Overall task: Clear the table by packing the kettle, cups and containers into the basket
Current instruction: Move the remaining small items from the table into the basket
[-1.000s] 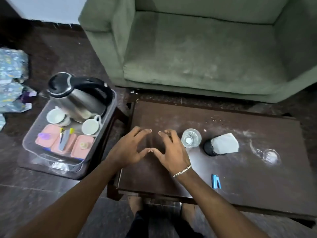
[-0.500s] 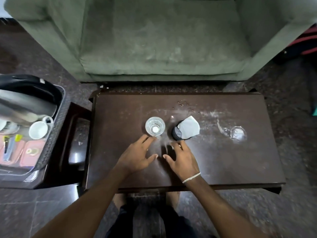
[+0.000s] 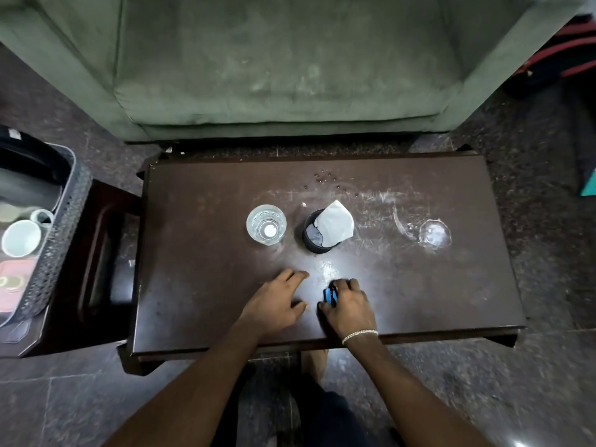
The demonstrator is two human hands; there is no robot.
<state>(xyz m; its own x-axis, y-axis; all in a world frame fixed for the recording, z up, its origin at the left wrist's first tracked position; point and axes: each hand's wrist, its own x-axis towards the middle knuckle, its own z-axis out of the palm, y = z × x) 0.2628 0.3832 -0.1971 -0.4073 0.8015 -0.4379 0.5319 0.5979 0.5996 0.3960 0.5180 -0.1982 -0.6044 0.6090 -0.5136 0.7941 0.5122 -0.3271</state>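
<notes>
A dark wooden table (image 3: 200, 253) carries a clear drinking glass (image 3: 266, 223), a black cup (image 3: 314, 233) with white paper stuck in it, and a clear glass lid or dish (image 3: 433, 234) lying at the right. My right hand (image 3: 346, 304) is closed over a small blue object (image 3: 330, 295) near the front edge. Beside it, my left hand (image 3: 277, 304) rests flat on the table with fingers apart. The grey basket (image 3: 61, 227) at the far left holds the kettle (image 3: 22, 182), white cups (image 3: 21, 237) and pink containers (image 3: 13, 285).
The basket stands on a low dark side table (image 3: 96, 269) left of the main table. A green sofa (image 3: 283, 69) lies just beyond the far edge. A red and black bag (image 3: 561, 56) sits on the floor at the upper right. White smears mark the tabletop.
The view swung right, pushing the basket to the left edge. Both hands slid back toward the front edge, and my right hand closed on the small blue object.
</notes>
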